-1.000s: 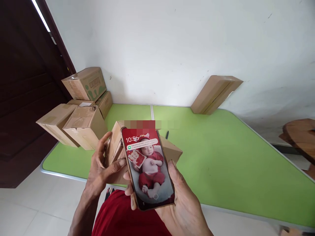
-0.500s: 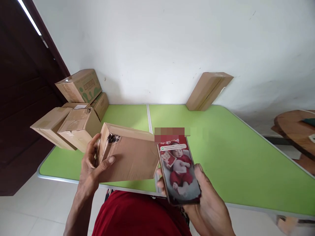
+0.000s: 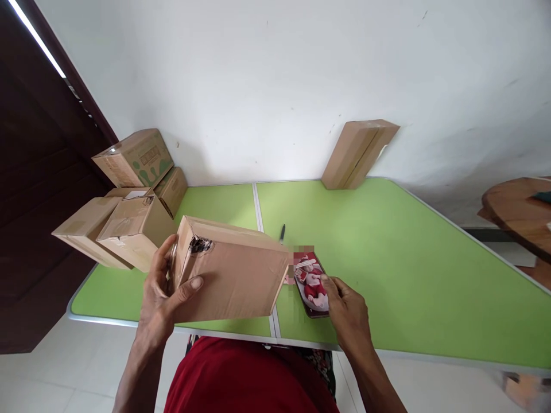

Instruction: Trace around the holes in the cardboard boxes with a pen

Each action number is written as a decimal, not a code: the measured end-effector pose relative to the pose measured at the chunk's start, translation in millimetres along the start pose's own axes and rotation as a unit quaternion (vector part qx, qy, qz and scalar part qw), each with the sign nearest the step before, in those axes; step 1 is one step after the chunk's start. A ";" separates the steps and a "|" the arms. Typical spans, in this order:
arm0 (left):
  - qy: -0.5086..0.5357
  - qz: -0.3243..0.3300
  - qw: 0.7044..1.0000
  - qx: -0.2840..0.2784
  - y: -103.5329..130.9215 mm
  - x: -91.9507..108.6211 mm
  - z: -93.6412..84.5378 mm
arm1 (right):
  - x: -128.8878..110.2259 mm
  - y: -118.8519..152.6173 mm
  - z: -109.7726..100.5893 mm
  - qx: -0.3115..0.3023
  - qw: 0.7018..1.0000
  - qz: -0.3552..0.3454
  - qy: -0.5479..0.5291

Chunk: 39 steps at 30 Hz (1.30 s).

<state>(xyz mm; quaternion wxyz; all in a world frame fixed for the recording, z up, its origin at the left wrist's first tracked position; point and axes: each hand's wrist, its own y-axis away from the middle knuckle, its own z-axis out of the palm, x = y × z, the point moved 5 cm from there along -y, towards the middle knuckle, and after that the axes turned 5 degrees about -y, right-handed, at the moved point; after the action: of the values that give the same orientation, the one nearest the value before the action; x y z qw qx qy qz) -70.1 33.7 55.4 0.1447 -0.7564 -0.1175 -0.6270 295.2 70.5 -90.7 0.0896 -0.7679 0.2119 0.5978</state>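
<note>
My left hand (image 3: 167,284) grips the left end of a brown cardboard box (image 3: 241,281), thumb on its broad face and fingers round the end. The box is tilted, with a dark torn hole at its upper left corner. A phone (image 3: 312,287) with a lit screen lies low over the table, right of the box. My right hand (image 3: 344,301) pinches the phone's right edge between thumb and fingers. Beyond the phone, a dark pen-like object (image 3: 282,232) is on the green table (image 3: 408,275), partly hidden by the box.
Several cardboard boxes (image 3: 133,223) are stacked at the table's left end. One long box (image 3: 359,155) leans on the white wall at the back. A brown wooden table (image 3: 516,212) stands at the far right, and a dark door (image 3: 34,172) at the left.
My right hand has moved the phone away from the camera, down toward the table, and now holds it by its edge. The dark pen-like object has come into view. My left hand keeps the box.
</note>
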 end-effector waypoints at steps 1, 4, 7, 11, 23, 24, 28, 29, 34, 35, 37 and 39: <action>0.002 -0.001 1.000 -0.004 -0.2 0.1 0.5 | 0.6 -1.2 -0.8 0.002 1.000 -0.004 0.021; -0.001 -0.006 1.000 -0.013 -0.4 0.4 1.3 | 0.1 -3.0 -1.6 0.002 0.997 -0.017 0.072; -0.002 -0.008 1.000 -0.007 -0.8 2.0 0.0 | -0.2 -3.9 -1.5 0.000 0.993 -0.032 0.113; 0.001 0.005 1.000 0.012 -3.7 5.5 -4.9 | 5.1 -6.7 -3.7 0.009 0.983 -0.054 0.175; 0.009 0.010 1.000 0.009 -10.5 -1.2 -14.5 | 9.4 -5.3 -7.4 -0.016 0.931 -0.105 0.348; 0.007 0.010 1.000 0.005 -11.0 -2.3 -14.0 | 6.7 -3.9 -6.6 -0.018 0.927 -0.110 0.359; 0.004 0.018 1.000 0.001 -14.2 -6.4 -14.7 | -1.4 0.4 -2.1 -0.028 0.913 -0.126 0.387; 0.002 0.020 1.000 0.005 -15.1 -7.2 -15.6 | -2.5 0.8 -0.9 -0.028 0.912 -0.130 0.389; -0.022 0.033 0.999 0.011 -18.1 -9.4 -17.1 | -9.0 1.0 12.0 -0.035 0.912 -0.161 0.375; -0.025 0.037 0.999 0.010 -18.3 -9.6 -16.1 | -13.3 2.4 17.6 -0.039 0.917 -0.178 0.356; -0.031 0.045 0.999 0.006 -18.6 -9.9 -13.1 | -27.4 9.0 31.5 -0.046 0.924 -0.235 0.300; -0.044 0.051 0.998 0.009 -18.9 -10.2 -10.4 | -46.7 20.8 47.1 -0.052 0.916 -0.307 0.253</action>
<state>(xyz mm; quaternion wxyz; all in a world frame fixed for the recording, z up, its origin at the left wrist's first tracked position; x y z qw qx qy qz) -88.3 47.5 48.6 0.1784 -0.7871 -0.0904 -0.5836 235.6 80.5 -56.4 0.1717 -0.9244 -0.0502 0.3368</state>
